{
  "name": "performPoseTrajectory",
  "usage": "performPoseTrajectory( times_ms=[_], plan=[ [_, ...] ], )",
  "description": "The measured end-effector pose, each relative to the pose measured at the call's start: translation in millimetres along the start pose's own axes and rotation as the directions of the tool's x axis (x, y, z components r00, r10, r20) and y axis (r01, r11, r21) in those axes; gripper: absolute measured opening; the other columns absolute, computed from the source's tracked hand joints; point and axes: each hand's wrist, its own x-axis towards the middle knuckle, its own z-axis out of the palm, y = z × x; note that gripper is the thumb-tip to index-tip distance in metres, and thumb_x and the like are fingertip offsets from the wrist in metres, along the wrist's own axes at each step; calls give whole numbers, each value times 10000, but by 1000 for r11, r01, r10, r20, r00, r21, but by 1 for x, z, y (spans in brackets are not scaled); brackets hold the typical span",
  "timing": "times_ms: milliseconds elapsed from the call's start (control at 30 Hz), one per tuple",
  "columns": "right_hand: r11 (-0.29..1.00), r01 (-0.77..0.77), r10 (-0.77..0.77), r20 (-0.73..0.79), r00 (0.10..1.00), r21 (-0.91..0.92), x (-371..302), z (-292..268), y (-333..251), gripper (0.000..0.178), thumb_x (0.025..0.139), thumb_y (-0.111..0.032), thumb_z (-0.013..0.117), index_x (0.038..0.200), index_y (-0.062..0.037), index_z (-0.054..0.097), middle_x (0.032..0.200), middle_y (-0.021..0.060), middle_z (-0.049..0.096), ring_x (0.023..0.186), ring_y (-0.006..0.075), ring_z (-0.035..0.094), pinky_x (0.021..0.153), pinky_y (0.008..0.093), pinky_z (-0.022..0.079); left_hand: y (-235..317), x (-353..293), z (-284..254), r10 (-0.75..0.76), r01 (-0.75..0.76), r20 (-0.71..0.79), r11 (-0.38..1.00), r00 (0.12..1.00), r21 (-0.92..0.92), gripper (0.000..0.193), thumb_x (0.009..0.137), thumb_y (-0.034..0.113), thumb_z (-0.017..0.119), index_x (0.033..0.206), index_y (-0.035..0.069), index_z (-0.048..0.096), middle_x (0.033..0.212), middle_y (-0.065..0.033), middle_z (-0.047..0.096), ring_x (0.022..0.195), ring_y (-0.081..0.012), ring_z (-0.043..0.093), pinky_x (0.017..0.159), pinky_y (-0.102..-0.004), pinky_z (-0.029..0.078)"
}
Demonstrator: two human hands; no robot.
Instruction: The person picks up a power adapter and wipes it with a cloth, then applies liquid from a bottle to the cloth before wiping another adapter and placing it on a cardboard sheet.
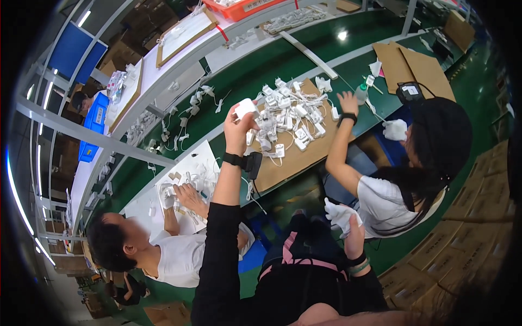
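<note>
My left hand (pixel 236 133) is raised above the bench, its fingers closed round a white, block-shaped power adapter (pixel 246 108). Beyond it, a heap of white power adapters with cords (pixel 293 111) lies on a brown cardboard sheet (pixel 274 176). My right hand (pixel 355 239) is low, in front of my body and away from the bench. A crumpled white cloth (pixel 339 214) is held in it; the cloth partly covers the fingers.
Left, a co-worker (pixel 179 255) handles small white parts on a white board (pixel 141 201). Right, another co-worker (pixel 380 201) reaches toward a green-capped bottle (pixel 361 92). More adapters (pixel 190 111) lie on the green bench. A metal rail (pixel 98 127) crosses at left; cartons (pixel 435 261) stand at right.
</note>
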Motion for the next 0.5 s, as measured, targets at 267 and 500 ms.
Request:
performPoseTrajectory(
  times_ms=[267, 500],
  plan=[
    [999, 46, -45, -41, 998, 24, -9, -12, 9, 441, 974, -307, 337, 1179, 45, 503, 1081, 132, 610, 954, 198, 596, 819, 296, 446, 35, 5, -1, 317, -372, -256, 905, 913, -207, 724, 838, 688, 311, 1101, 33, 473, 1009, -116, 608, 437, -70, 299, 435, -215, 297],
    [999, 38, -39, -43, 998, -15, -6, -4, 13, 442, 974, -318, 344, 1172, 41, 509, 1049, 115, 616, 904, 176, 595, 746, 272, 454, 64, 23, 7, 270, -272, -115, 962, 956, 1, 702, 837, 696, 293, 1067, 60, 485, 1003, -99, 597, 492, -71, 346, 470, -224, 304]
  ],
)
